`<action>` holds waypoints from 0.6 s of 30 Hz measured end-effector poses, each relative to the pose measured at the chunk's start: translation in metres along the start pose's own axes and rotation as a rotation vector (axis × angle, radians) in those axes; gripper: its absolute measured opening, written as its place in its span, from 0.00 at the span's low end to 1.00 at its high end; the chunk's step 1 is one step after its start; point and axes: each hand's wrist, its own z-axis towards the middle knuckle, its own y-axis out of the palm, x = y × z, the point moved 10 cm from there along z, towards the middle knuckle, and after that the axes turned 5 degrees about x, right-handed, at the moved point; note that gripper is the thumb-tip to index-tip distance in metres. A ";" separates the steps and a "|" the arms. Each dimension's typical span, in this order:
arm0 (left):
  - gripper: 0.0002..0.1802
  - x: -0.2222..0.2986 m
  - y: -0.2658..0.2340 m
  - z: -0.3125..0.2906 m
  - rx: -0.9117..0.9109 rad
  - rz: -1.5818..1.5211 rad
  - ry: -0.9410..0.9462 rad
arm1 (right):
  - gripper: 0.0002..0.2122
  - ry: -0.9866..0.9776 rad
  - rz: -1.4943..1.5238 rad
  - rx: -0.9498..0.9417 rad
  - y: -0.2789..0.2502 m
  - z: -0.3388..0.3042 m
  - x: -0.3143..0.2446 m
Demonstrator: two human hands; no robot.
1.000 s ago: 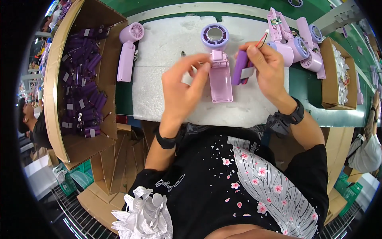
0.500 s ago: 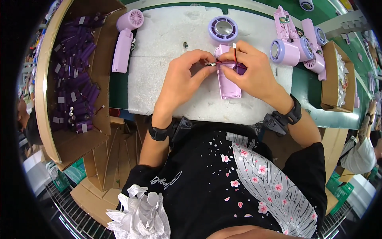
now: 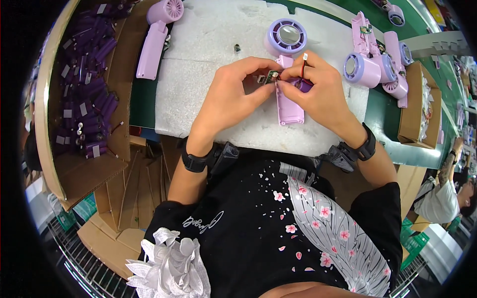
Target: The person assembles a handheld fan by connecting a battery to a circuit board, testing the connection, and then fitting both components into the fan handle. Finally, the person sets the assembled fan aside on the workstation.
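A pink handheld fan lies on the white foam mat with its purple round head (image 3: 286, 37) away from me and its open handle shell (image 3: 290, 109) toward me. Over the handle, my left hand (image 3: 233, 92) pinches a small green circuit board (image 3: 272, 76) between thumb and fingertips. My right hand (image 3: 320, 87) is closed on a purple battery (image 3: 304, 85), partly hidden by the fingers. Its thumb and index finger pinch at the wires by the board. A white plug (image 3: 305, 57) on red and black wires sticks up between the right fingers.
A cardboard box (image 3: 94, 184) of purple batteries stands at the left, beside another pink fan (image 3: 153, 49). Several pink fans and shells (image 3: 370, 69) lie at the right near a smaller cardboard box (image 3: 415, 119) with white parts. The foam mat (image 3: 198, 39) lies on a green table.
The circuit board in my left hand has turned, so more of its green face shows. The right fingers have shifted slightly along the wires. The whole view has moved a little.
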 end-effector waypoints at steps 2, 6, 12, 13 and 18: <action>0.15 0.002 -0.002 -0.001 0.016 -0.031 0.007 | 0.07 -0.001 -0.008 -0.010 0.001 0.000 0.000; 0.14 -0.002 -0.003 -0.002 0.035 -0.047 0.016 | 0.08 -0.004 -0.027 -0.024 0.002 0.000 0.001; 0.11 0.009 -0.004 -0.003 0.049 0.004 0.217 | 0.08 -0.040 -0.062 -0.015 0.003 -0.001 -0.001; 0.10 0.010 -0.006 -0.004 0.095 0.048 0.233 | 0.08 -0.041 -0.063 -0.016 0.003 -0.001 -0.002; 0.10 0.015 -0.006 -0.005 0.131 0.108 0.243 | 0.09 -0.083 -0.141 -0.018 0.005 -0.002 -0.006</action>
